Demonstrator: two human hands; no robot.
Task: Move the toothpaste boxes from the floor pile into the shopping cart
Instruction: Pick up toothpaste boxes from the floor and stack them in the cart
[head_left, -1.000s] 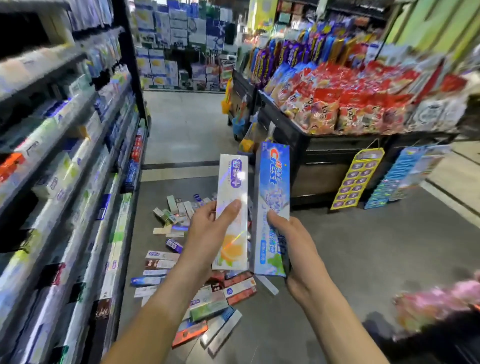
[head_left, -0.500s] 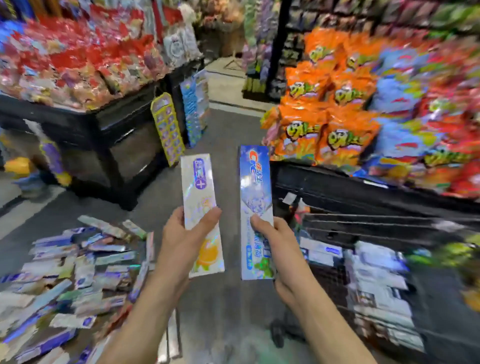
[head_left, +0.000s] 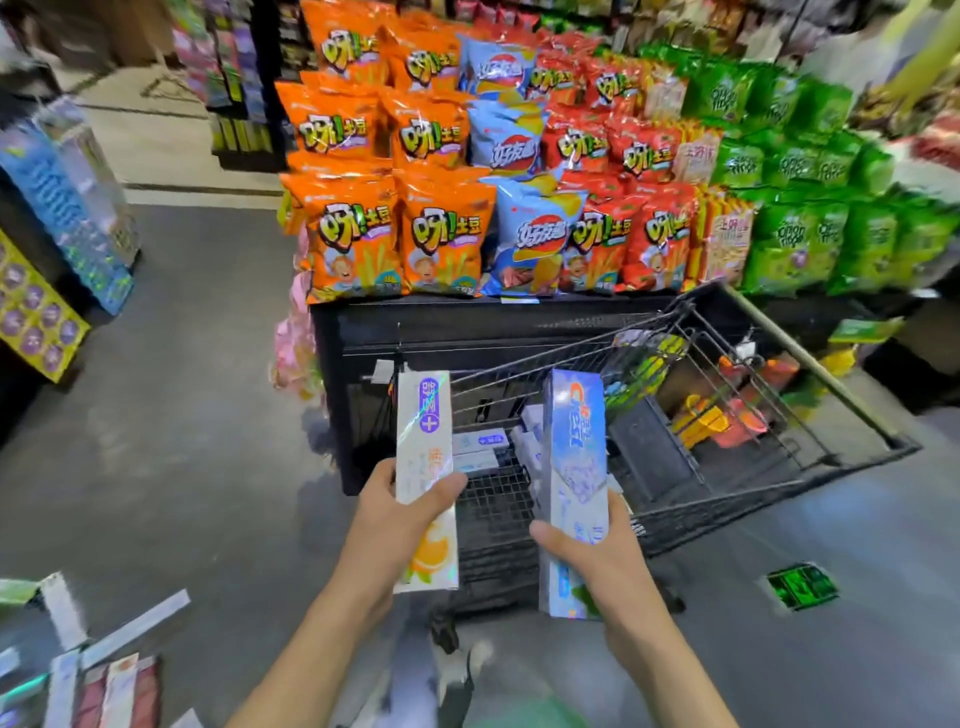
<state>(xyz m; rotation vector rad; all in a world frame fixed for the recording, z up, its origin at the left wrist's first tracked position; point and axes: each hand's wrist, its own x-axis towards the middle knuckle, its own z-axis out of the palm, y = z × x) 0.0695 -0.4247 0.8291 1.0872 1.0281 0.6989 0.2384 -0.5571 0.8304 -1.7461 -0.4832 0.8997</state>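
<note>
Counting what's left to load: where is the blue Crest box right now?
In the head view, the blue Crest box stands upright in the right hand, over the shopping cart's near end.

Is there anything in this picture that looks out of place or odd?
Yes. Toothpaste boxes lie scattered on the floor at lower left, and a green packet lies alone on the floor beside the shopping cart.

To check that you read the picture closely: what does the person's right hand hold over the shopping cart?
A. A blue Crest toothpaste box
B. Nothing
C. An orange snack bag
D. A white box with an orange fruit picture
A: the right hand grips the blue Crest toothpaste box above the shopping cart, while the left hand holds the white box with the orange fruit.
</note>
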